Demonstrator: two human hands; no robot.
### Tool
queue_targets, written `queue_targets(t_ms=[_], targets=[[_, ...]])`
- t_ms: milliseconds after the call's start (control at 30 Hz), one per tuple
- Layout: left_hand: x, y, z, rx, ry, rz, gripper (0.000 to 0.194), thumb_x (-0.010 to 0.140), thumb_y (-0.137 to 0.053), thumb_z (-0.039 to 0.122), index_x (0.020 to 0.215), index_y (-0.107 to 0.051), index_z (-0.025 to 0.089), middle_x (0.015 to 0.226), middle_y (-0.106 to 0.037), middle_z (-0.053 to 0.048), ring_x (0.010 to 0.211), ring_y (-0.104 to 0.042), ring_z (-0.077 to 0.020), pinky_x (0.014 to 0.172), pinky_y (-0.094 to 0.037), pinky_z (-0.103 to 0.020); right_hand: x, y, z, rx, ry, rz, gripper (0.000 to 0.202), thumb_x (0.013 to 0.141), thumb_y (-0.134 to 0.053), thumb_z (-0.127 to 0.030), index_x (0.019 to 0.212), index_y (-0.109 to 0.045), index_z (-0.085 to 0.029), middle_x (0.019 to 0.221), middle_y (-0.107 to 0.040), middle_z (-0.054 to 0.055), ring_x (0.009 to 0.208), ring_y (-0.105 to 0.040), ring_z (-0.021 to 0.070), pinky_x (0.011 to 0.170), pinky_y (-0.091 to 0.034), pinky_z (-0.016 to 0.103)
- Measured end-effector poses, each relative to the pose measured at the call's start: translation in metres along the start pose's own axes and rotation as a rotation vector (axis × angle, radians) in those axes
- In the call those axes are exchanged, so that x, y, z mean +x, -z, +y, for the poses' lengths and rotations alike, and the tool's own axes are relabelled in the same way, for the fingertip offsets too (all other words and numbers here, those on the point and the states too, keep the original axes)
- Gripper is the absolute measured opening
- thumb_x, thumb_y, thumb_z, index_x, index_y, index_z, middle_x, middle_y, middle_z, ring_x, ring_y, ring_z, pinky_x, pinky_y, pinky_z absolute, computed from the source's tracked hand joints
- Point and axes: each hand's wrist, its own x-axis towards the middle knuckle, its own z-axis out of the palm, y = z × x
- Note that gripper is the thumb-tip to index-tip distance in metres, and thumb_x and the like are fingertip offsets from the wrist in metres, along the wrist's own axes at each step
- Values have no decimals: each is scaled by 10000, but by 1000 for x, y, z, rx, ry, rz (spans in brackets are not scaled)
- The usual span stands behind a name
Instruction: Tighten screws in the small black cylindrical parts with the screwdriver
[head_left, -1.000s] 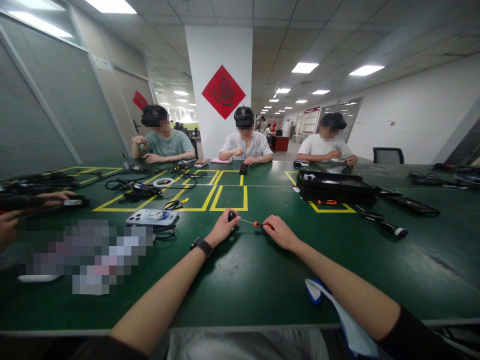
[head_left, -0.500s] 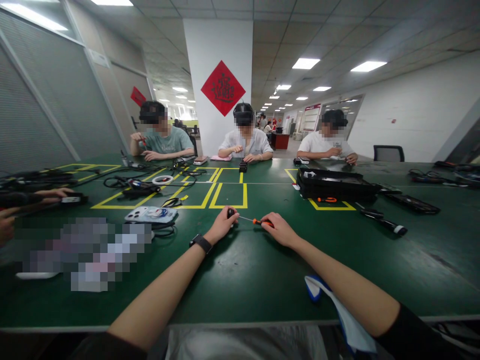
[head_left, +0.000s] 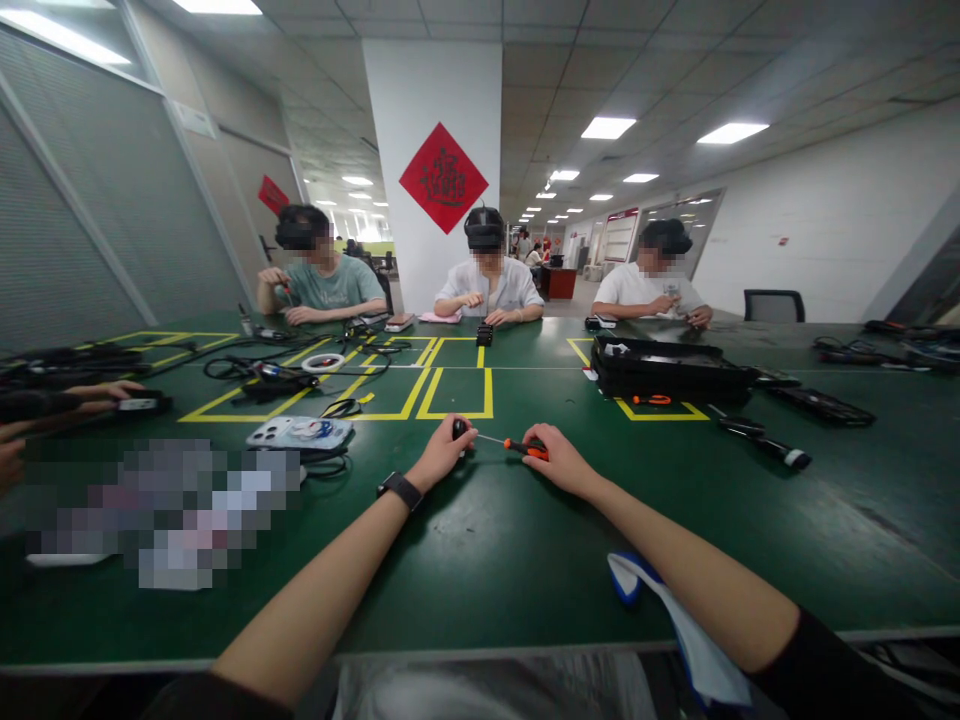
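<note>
My right hand point(head_left: 559, 460) is closed around the handle of an orange and black screwdriver point(head_left: 525, 450). Its thin shaft runs left to a small black object point(head_left: 459, 430) that my left hand point(head_left: 442, 450) grips between its fingers. Most of that object is covered by the fingers, so its kind cannot be made out, nor can the exact spot where the tip meets it. Both hands are low over the green table point(head_left: 480, 560), and a dark watch band point(head_left: 401, 490) circles my left wrist.
Right of my hands stand a black open case point(head_left: 667, 375), an orange-handled tool point(head_left: 651, 400) and a black tubular tool point(head_left: 765, 443). Leftward lie a phone point(head_left: 300, 432), cables point(head_left: 259, 375) and a co-worker's hand point(head_left: 112, 390). A blue-white strap point(head_left: 675, 610) hangs over the near edge.
The right hand's fingers have shifted slightly on the screwdriver's handle. Both hands keep their places, and the whole view has drifted a little.
</note>
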Motion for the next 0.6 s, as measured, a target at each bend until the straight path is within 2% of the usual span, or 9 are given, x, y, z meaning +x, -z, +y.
queue_targets(t_ms=[100, 300, 600], targets=[[0, 0, 1, 1, 3, 4, 283, 725, -517, 409, 891, -484, 181, 783, -546, 2, 650, -564, -112, 598, -425, -240, 0, -2, 1, -5, -26, 10, 200, 720, -617, -269, 887, -549, -183, 893, -525, 34, 843, -460, 170, 752, -368, 305], [-1, 0, 2, 4, 7, -3, 276, 726, -516, 405, 893, -488, 186, 753, -553, 10, 651, -565, -116, 597, -422, -240, 2, -6, 6, -31, -65, 11, 185, 847, -438, -281, 824, -586, -173, 858, -531, 49, 844, -466, 163, 770, -371, 311], [-1, 0, 1, 0, 4, -9, 293, 726, -518, 425, 892, -479, 186, 779, -540, 7, 651, -574, -117, 576, -420, -237, -1, 1, 3, -37, -8, 7, 156, 774, -556, -276, 894, -552, -177, 893, -526, 42, 852, -453, 168, 764, -373, 307]])
